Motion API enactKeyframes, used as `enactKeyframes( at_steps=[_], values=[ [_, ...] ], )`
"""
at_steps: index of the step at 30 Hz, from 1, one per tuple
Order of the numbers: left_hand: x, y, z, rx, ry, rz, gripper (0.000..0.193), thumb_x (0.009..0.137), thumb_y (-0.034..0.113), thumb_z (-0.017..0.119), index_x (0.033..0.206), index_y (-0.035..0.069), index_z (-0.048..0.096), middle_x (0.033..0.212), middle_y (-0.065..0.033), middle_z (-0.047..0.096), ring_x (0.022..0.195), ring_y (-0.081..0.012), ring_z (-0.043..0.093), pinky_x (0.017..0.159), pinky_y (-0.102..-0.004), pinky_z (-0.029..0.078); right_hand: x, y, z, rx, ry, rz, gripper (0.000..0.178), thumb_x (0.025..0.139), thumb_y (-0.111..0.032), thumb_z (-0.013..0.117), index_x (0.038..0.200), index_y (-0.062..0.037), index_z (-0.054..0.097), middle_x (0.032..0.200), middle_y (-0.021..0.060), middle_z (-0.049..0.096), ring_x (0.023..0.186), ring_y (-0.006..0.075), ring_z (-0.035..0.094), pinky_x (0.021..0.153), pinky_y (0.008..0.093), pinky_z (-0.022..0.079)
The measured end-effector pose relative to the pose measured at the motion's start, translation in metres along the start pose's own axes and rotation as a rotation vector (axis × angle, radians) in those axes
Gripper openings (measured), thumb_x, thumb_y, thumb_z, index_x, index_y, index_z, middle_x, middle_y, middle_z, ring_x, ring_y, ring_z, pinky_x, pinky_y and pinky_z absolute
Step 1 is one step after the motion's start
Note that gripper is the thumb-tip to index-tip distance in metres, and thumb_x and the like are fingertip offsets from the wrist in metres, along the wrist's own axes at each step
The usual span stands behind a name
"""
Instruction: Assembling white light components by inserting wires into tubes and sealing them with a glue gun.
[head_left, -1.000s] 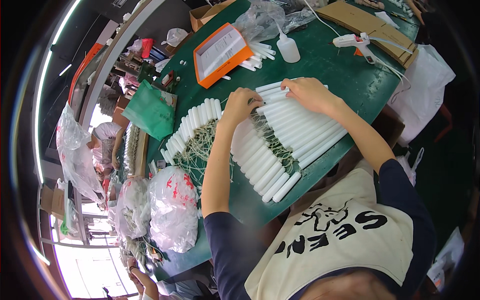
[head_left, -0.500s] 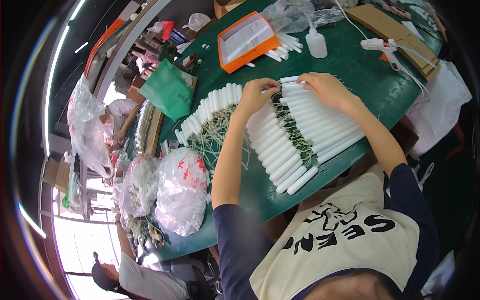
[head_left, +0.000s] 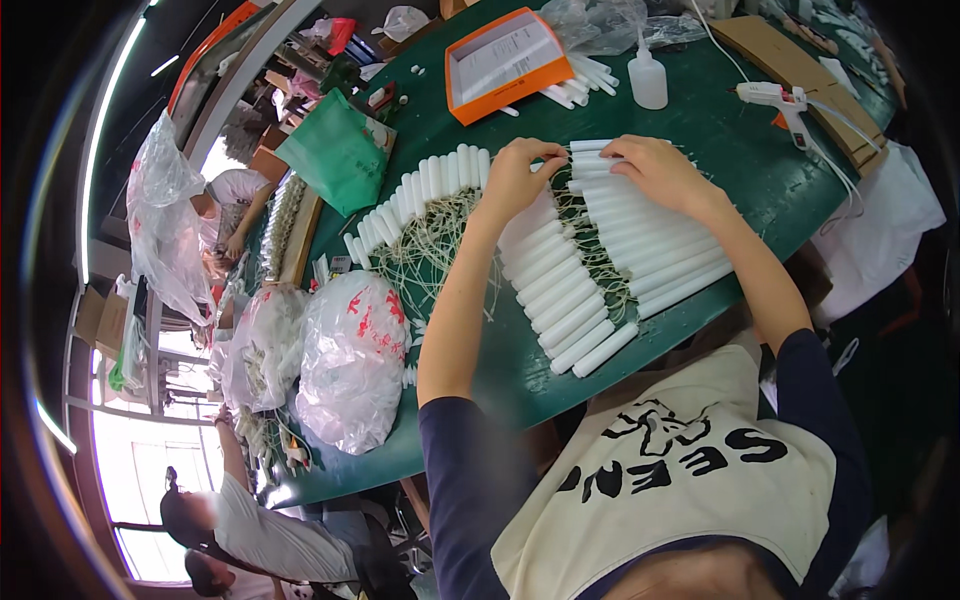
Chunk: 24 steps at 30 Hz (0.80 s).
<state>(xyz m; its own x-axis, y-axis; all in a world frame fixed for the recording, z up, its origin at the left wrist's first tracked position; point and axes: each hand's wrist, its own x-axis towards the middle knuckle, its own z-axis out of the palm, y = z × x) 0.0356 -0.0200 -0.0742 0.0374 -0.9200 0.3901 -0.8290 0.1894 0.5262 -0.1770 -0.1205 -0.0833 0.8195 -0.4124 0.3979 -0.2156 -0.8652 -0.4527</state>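
Two rows of slim white tubes lie side by side on the green table, the left row (head_left: 548, 290) and the right row (head_left: 655, 240). Thin pale cords (head_left: 600, 262) run in the gap between them. At the far end of that gap, my left hand (head_left: 520, 178) has thumb and fingertips pinched together; what lies in the pinch is too small to make out. My right hand (head_left: 660, 175) rests over the far end of the right row, its bent fingers gripping a white tube (head_left: 590, 146) there. The palm hides part of that row.
More corded white tubes (head_left: 425, 185) fan out left of my forearm. Beyond stand an orange box (head_left: 460, 100), a white squeeze bottle (head_left: 648, 82) and a glue gun (head_left: 775, 97). Stuffed plastic bags (head_left: 352, 390) and a green bag (head_left: 340, 150) occupy the left; other people sit there.
Both hands stay at the far end of the rows, with small finger shifts. My view has moved slightly. At lower left, a second person's head has come into sight.
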Motion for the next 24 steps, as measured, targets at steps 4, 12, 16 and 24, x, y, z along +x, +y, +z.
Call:
enactKeyframes(
  at_steps=[4, 12, 16, 24],
  values=[
    [0.0, -0.001, 0.002, -0.004, 0.031, 0.017, 0.016, 0.08, 0.012, 0.067, 0.093, 0.002, 0.068, 0.087, -0.0104, 0.066, 0.082, -0.022, 0.059, 0.075, -0.0312, 0.045, 0.004, -0.008, -0.003, 0.154, -0.066, 0.124, 0.018, 0.087, -0.012, 0.057, 0.103, -0.0054, 0.051, 0.1, 0.0122, 0.062, 0.092, 0.0286, 0.061, 0.081, 0.0357, 0.047],
    [-0.004, -0.002, 0.005, -0.011, 0.121, 0.033, 0.014, 0.078, 0.008, 0.067, 0.09, 0.001, 0.068, 0.085, -0.0099, 0.066, 0.082, -0.022, 0.058, 0.075, -0.0316, 0.045, 0.001, 0.002, 0.007, 0.112, 0.045, -0.032, 0.022, 0.086, -0.014, 0.06, 0.102, -0.0042, 0.049, 0.099, 0.0123, 0.061, 0.092, 0.0296, 0.06, 0.081, 0.0362, 0.047],
    [-0.004, 0.0, 0.007, 0.003, 0.164, 0.044, 0.011, 0.078, 0.006, 0.068, 0.088, 0.001, 0.067, 0.085, -0.0102, 0.065, 0.081, -0.0219, 0.059, 0.074, -0.0311, 0.046, 0.001, 0.006, 0.011, 0.075, 0.086, -0.009, 0.018, 0.087, -0.013, 0.057, 0.1, -0.0037, 0.05, 0.096, 0.0138, 0.062, 0.09, 0.0298, 0.06, 0.079, 0.0379, 0.046],
    [-0.006, -0.003, 0.013, -0.007, 0.217, 0.077, 0.008, 0.076, 0.006, 0.068, 0.084, 0.002, 0.067, 0.083, -0.0093, 0.065, 0.08, -0.0238, 0.059, 0.074, -0.0333, 0.045, 0.005, -0.008, 0.001, 0.252, -0.012, 0.238, 0.017, 0.088, -0.015, 0.055, 0.099, -0.0036, 0.05, 0.094, 0.015, 0.062, 0.09, 0.0297, 0.061, 0.077, 0.0393, 0.047]
  ],
)
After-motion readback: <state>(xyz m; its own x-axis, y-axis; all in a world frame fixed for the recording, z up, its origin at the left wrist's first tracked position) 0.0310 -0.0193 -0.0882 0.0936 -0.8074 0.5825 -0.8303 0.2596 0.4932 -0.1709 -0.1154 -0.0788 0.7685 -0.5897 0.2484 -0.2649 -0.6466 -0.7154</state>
